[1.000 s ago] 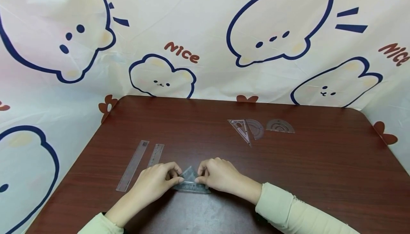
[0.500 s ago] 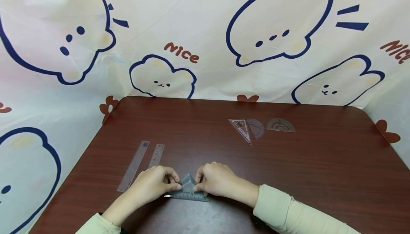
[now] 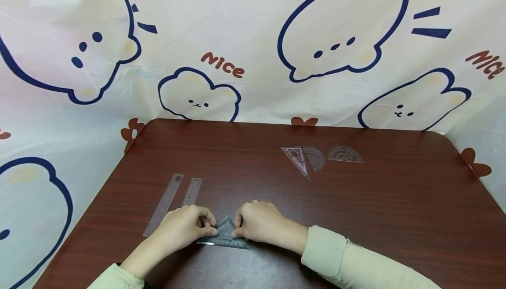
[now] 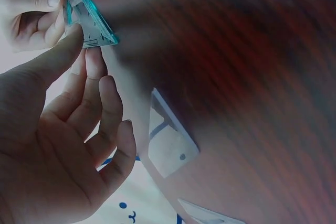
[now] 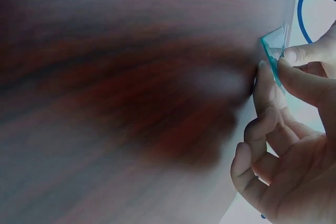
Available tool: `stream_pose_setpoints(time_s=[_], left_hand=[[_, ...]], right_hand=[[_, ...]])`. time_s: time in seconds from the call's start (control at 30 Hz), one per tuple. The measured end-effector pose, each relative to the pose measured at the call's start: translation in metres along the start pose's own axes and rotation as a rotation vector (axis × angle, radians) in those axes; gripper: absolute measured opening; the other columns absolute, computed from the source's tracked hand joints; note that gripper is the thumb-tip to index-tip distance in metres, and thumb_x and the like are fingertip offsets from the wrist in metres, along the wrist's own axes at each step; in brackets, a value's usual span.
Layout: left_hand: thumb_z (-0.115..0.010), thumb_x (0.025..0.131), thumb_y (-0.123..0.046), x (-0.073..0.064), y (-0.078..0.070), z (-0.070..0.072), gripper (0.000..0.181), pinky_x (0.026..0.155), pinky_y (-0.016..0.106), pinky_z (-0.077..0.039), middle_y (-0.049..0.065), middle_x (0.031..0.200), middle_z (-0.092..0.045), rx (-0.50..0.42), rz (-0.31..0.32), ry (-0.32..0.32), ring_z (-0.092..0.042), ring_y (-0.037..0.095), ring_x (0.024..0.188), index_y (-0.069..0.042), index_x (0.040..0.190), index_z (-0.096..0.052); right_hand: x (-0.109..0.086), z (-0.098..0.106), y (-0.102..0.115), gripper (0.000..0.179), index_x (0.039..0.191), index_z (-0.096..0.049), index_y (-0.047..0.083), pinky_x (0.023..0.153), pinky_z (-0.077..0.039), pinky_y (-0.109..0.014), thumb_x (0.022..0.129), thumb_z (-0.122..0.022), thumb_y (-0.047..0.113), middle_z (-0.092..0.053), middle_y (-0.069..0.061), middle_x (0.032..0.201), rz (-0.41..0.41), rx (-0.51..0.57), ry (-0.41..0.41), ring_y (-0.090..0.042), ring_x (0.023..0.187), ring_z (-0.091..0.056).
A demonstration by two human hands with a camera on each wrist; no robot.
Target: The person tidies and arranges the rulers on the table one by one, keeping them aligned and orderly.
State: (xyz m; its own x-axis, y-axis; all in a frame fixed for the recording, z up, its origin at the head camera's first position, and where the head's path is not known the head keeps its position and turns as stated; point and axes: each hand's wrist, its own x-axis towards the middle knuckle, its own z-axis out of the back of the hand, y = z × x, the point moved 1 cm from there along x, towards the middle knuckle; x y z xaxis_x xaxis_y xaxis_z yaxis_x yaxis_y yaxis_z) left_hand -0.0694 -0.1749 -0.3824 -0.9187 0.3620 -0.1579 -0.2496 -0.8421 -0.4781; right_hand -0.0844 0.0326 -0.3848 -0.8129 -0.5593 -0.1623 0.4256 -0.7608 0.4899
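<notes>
A clear, bluish triangular set square (image 3: 224,235) is held near the front of the table, its long marked edge toward the person. My left hand (image 3: 182,225) pinches its left side between thumb and index finger. On the opposite side, my right hand (image 3: 258,222) pinches it the same way. In the left wrist view the set square (image 4: 90,23) shows a thick teal edge that looks layered; whether it is several pieces I cannot tell. The right wrist view shows the set square (image 5: 273,51) tilted, with the other fingers of that hand loosely bent.
Left of the hands lie a long clear ruler (image 3: 164,205) and a shorter ruler (image 3: 192,192), partly hidden by the left hand. Farther back are a slim set square (image 3: 303,166), a protractor (image 3: 315,159) touching or beside it, and another protractor (image 3: 345,154). A printed cloth (image 3: 261,91) hangs behind the table.
Both hands have shifted slightly toward the person and left with the set square. Its face now tilts more toward the camera, and its long edge has come nearer the person.
</notes>
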Motion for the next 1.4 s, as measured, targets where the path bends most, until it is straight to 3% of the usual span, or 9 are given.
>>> stream_pose_setpoints(time_s=[0.4, 1.07, 1.4], left_hand=[[-0.082, 0.08, -0.034, -0.0044, 0.0049, 0.002, 0.015, 0.057, 0.027, -0.041, -0.021, 0.069, -0.058, 0.0, 0.005, 0.007, -0.049, -0.003, 0.058, -0.027, 0.082, -0.07], [-0.084, 0.078, -0.035, -0.0066, 0.0038, -0.001, 0.017, 0.055, 0.026, -0.04, -0.021, 0.068, -0.055, 0.031, 0.015, -0.022, -0.046, -0.002, 0.056, -0.027, 0.085, -0.07], [-0.082, 0.081, -0.031, -0.0059, 0.002, -0.0026, 0.014, 0.055, 0.025, -0.039, -0.023, 0.067, -0.054, 0.049, 0.006, -0.039, -0.045, -0.003, 0.054, -0.028, 0.085, -0.069]], right_hand=[[0.0062, -0.0022, 0.0074, 0.022, 0.068, -0.069, 0.028, 0.056, -0.044, -0.028, 0.077, -0.085, 0.042, -0.062, 0.018, 0.069, -0.005, -0.06, -0.004, -0.002, 0.059, -0.052], [0.0057, -0.0034, 0.0079, 0.023, 0.065, -0.068, 0.03, 0.058, -0.046, -0.031, 0.075, -0.086, 0.041, -0.062, 0.019, 0.069, -0.018, -0.065, -0.029, -0.003, 0.062, -0.055], [0.0057, -0.0049, 0.0063, 0.018, 0.071, -0.071, 0.03, 0.061, -0.049, -0.033, 0.075, -0.086, 0.04, -0.066, 0.019, 0.075, 0.0, -0.074, -0.043, -0.003, 0.067, -0.059]])
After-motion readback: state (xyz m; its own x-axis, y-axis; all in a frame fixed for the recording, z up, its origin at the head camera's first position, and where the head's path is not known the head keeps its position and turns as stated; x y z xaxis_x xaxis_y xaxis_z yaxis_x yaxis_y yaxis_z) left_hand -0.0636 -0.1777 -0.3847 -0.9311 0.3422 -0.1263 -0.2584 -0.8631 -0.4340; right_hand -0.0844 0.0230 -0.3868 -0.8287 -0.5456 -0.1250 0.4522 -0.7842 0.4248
